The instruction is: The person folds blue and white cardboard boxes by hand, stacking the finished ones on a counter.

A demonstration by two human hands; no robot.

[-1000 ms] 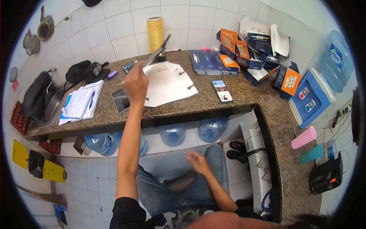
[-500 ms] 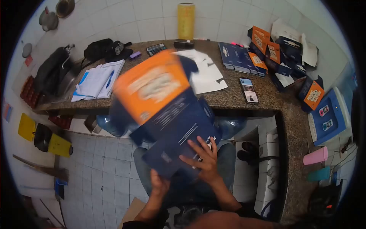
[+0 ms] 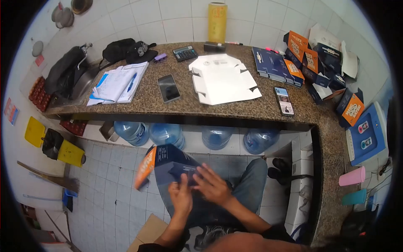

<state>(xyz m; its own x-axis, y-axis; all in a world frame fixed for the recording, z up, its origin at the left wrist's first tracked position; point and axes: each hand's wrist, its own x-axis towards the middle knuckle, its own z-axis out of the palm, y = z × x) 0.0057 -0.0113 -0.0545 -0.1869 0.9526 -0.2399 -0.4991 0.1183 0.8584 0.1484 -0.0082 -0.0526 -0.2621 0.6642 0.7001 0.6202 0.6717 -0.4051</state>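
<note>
A navy and orange cardboard box, partly folded, is held over my lap above the seated legs. My left hand is closed on its near edge, thumb on top. My right hand grips the right side of the same box, its fingers stretched along the panel. The orange flap points left and is blurred. On the counter ahead lies a flat, white-side-up carton sheet.
Flat navy cartons and folded boxes sit at the counter's right. A phone, a second phone, a calculator and papers lie along it. Water jugs stand underneath.
The box has come down from over the counter toward my lap, its panels now folded and its orange flap turned left. The left phone and white carton sheet are now uncovered.
</note>
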